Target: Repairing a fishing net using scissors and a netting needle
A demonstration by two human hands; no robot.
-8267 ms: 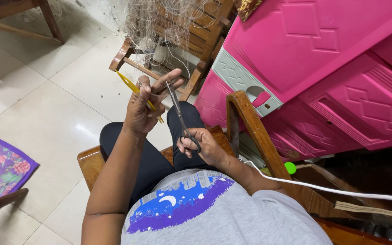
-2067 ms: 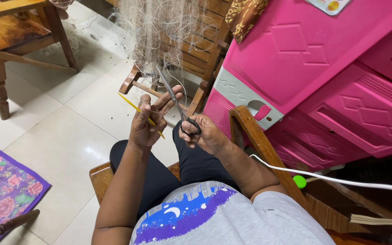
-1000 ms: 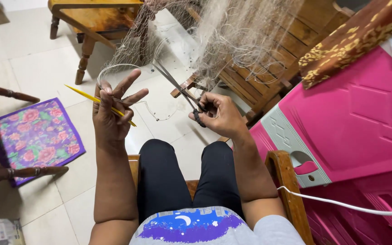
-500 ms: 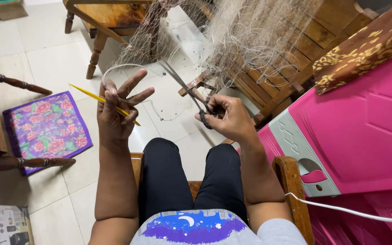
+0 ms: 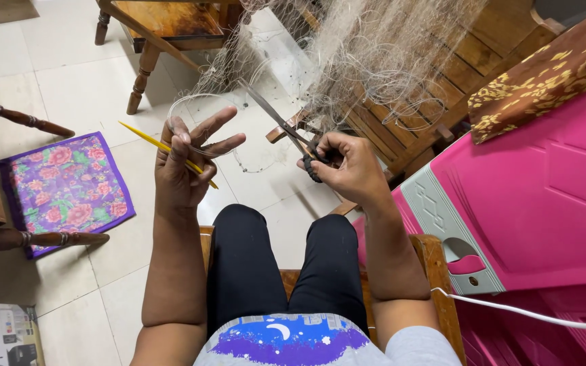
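Note:
My left hand [image 5: 186, 166] is raised with fingers spread, gripping a thin yellow netting needle [image 5: 142, 137] that sticks out up and left. A loop of pale net line [image 5: 191, 100] runs over its fingers. My right hand [image 5: 348, 168] grips black-handled scissors [image 5: 281, 125], blades pointing up-left toward the hanging net. The fine whitish fishing net [image 5: 374, 47] drapes over wooden furniture ahead. My black-trousered legs [image 5: 272, 264] rest on a wooden seat.
A large pink plastic cabinet [image 5: 544, 203] lies at the right with a white cable [image 5: 530, 315] across it. Wooden chairs [image 5: 164, 27] stand ahead and at the left. A purple floral cushion [image 5: 66, 186] lies on the tiled floor, a cardboard box [image 5: 1, 335] at bottom left.
My hands have drawn apart: the left moved left with fingers spread and the needle, the right moved right with the scissors. The view has swung left, showing the cushion and box.

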